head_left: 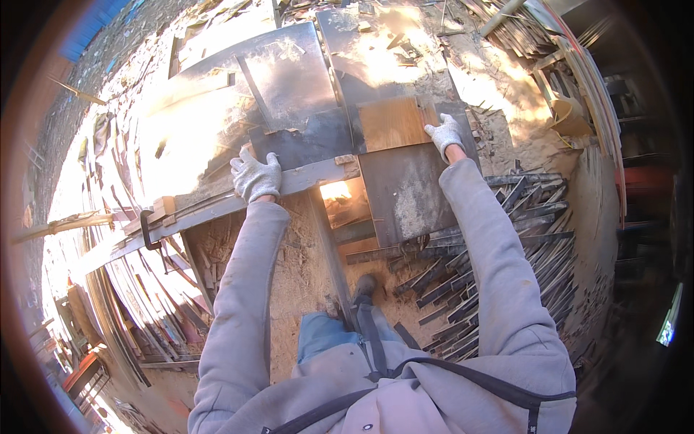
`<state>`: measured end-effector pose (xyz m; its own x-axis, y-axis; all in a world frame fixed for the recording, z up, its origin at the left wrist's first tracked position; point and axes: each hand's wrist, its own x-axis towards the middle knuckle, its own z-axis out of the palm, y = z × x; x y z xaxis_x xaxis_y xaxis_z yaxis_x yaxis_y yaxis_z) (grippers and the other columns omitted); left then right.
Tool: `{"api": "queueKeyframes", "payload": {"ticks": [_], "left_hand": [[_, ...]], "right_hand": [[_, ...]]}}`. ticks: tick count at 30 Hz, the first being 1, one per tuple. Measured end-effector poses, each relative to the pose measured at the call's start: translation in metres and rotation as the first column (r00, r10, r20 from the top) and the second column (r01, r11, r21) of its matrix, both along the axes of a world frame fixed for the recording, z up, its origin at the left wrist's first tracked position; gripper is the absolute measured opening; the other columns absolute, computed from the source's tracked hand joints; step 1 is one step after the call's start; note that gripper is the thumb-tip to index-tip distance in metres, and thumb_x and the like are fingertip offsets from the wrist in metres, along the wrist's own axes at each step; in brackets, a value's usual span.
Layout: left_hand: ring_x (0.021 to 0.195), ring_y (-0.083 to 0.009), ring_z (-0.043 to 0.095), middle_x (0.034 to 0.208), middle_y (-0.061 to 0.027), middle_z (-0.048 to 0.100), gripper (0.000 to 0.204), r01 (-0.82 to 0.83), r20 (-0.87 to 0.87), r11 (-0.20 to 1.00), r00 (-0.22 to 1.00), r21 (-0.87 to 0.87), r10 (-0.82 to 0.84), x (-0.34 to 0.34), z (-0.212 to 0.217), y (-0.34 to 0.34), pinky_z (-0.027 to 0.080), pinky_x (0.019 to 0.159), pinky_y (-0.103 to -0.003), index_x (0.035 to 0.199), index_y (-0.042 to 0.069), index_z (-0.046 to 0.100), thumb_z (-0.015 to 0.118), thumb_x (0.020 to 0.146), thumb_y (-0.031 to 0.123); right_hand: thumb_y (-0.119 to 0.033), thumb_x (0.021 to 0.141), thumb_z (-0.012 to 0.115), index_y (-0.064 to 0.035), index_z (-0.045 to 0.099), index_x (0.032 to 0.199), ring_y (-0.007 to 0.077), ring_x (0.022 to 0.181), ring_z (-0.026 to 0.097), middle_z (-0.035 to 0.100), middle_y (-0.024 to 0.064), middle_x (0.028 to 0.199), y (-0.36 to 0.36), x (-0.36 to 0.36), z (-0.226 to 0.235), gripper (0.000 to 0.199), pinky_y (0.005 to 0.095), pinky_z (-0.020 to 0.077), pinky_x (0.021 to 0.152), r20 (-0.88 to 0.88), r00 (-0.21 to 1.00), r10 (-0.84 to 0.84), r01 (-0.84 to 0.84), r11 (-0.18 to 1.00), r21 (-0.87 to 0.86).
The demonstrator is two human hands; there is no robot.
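My left hand (256, 176), in a pale knit glove, rests on the grey front rail (318, 173) of the workbench. Its fingers are spread, and a small wood block (248, 149) lies just beyond the fingertips. At the right edge of a brown wooden board (390, 124) is my right hand (446, 137), gloved the same way. Thumb and fingers stand apart there, the thumb touching the board's edge by a narrow wood piece (429, 113). The board lies flat on the dark metal tabletop (311, 137). Below it a dark panel (408, 195) extends toward me.
A black clamp (148, 230) hangs on the bench's left front edge. Many dark wood strips (499, 267) are piled at lower right. Long thin offcuts (148, 289) lean at left, and more stacked strips (589, 94) stand at far right. Sawdust and scraps cover the tabletop and ground.
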<state>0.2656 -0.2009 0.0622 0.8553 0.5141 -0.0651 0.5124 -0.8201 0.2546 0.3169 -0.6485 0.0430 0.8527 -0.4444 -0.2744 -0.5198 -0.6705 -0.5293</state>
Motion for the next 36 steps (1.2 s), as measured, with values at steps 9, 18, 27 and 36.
{"api": "queueKeyframes", "payload": {"ticks": [9, 18, 27, 36], "left_hand": [[0.129, -0.0381, 0.056, 0.139, -0.0201, 0.053, 0.086, 0.0, -0.117, 1.0, 0.993, 0.007, 0.001, 0.022, -0.005, 0.005, 0.05, 0.102, -0.053, 0.157, 0.007, 0.044, 0.07, 0.089, 0.053], [0.128, -0.0367, 0.055, 0.134, -0.0168, 0.054, 0.079, -0.007, -0.172, 1.0, 0.985, -0.005, 0.006, -0.063, -0.002, -0.008, 0.049, 0.1, -0.055, 0.153, 0.016, 0.049, 0.074, 0.088, 0.053], [0.121, -0.0346, 0.06, 0.129, -0.0129, 0.058, 0.069, 0.036, -0.099, 0.995, 0.994, -0.093, -0.046, -0.236, -0.002, -0.023, 0.05, 0.099, -0.052, 0.142, 0.018, 0.06, 0.079, 0.084, 0.051], [0.12, -0.0358, 0.063, 0.135, -0.0136, 0.058, 0.071, 0.102, -0.168, 0.986, 0.978, -0.13, -0.124, -0.322, 0.002, -0.025, 0.051, 0.1, -0.051, 0.145, 0.02, 0.058, 0.079, 0.085, 0.053]], "right_hand": [[-0.024, 0.099, 0.071, -0.0058, 0.065, 0.113, 0.012, 0.064, 0.061, 0.063, 0.0014, 0.078, -0.07, -0.114, 0.069, 0.023, 0.0261, 0.047, 0.052, -0.123, 0.99, -0.062, 0.125, 0.778, 0.616], [-0.025, 0.098, 0.068, 0.0007, 0.068, 0.109, 0.012, 0.049, 0.062, 0.069, 0.0073, 0.076, -0.083, -0.137, 0.255, 0.028, 0.0255, 0.0515, 0.039, 0.089, 0.991, 0.101, -0.134, 0.817, 0.561], [-0.035, 0.092, 0.081, 0.0008, 0.069, 0.127, 0.0262, 0.103, 0.074, 0.077, 0.0174, 0.113, 0.094, -0.238, 0.053, 0.051, 0.0358, 0.0575, 0.091, -0.119, 0.973, 0.198, -0.153, 0.939, 0.308], [-0.016, 0.086, 0.084, -0.0029, 0.068, 0.13, 0.0259, 0.115, 0.07, 0.074, 0.0158, 0.125, 0.119, -0.34, -0.005, 0.048, 0.0398, 0.0547, 0.099, -0.224, 0.964, 0.145, -0.043, 0.913, 0.406]]}}
